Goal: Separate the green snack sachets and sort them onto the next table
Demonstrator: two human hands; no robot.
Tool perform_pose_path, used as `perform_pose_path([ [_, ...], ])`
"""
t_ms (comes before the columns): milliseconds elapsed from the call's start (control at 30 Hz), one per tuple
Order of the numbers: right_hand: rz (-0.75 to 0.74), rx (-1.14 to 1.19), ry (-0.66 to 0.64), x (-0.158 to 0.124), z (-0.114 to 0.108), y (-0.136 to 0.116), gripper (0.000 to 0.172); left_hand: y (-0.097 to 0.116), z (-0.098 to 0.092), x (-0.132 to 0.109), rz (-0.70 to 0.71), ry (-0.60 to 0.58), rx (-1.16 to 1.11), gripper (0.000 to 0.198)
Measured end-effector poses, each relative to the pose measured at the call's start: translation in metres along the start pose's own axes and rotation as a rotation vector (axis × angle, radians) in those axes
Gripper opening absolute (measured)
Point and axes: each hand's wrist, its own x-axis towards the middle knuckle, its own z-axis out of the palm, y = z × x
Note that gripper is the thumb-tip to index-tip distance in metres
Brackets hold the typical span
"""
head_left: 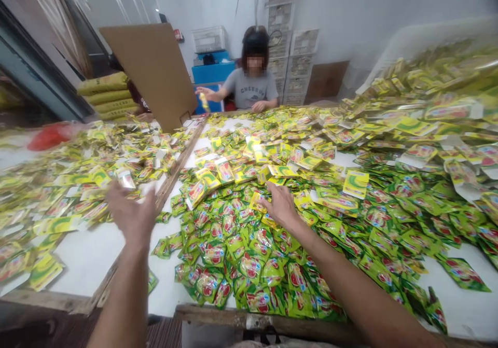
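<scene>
My left hand (132, 210) is raised over the left part of the table, blurred by motion, with its thumb and fingers spread apart. Just beyond its fingertips is a small yellow-and-white carton (126, 179); whether the two touch, I cannot tell. My right hand (283, 207) reaches over the heap of green sachets (252, 265), its thumb and forefinger apart. By its thumb lies a yellow packet (257, 202), and small yellow cartons (284, 171) lie just past the fingers. I see nothing clearly gripped in it.
A wooden strip (181, 164) divides the table. More yellow cartons (408, 125) pile up at right. Across the table a person (254, 86) holds a yellow item (204, 102). A cardboard sheet (150, 73) stands upright at back left, near stacked yellow sacks (107, 96).
</scene>
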Motion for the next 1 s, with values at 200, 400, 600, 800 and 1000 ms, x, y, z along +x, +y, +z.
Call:
perform_pose_path([
  [200,-0.215,-0.138,-0.046,-0.017,0.013,0.005,0.01,0.042,0.049,-0.099,0.159,-0.704,0.154,0.03],
  [400,-0.035,0.241,0.011,-0.042,-0.007,0.009,0.024,0.039,0.068,-0.129,0.116,-0.703,-0.176,0.017],
  [600,0.218,0.836,-0.243,-0.055,-0.015,-0.015,0.031,0.046,0.063,-0.139,-0.278,-0.902,-0.802,0.028],
  [800,0.004,0.654,-0.417,-0.058,-0.023,-0.019,0.027,0.056,0.059,-0.145,-0.379,-1.204,-0.947,0.029],
  [1000,-0.045,0.404,-0.337,-0.061,-0.025,-0.013,0.026,0.059,0.054,-0.147,-0.395,-1.293,-1.018,0.031],
])
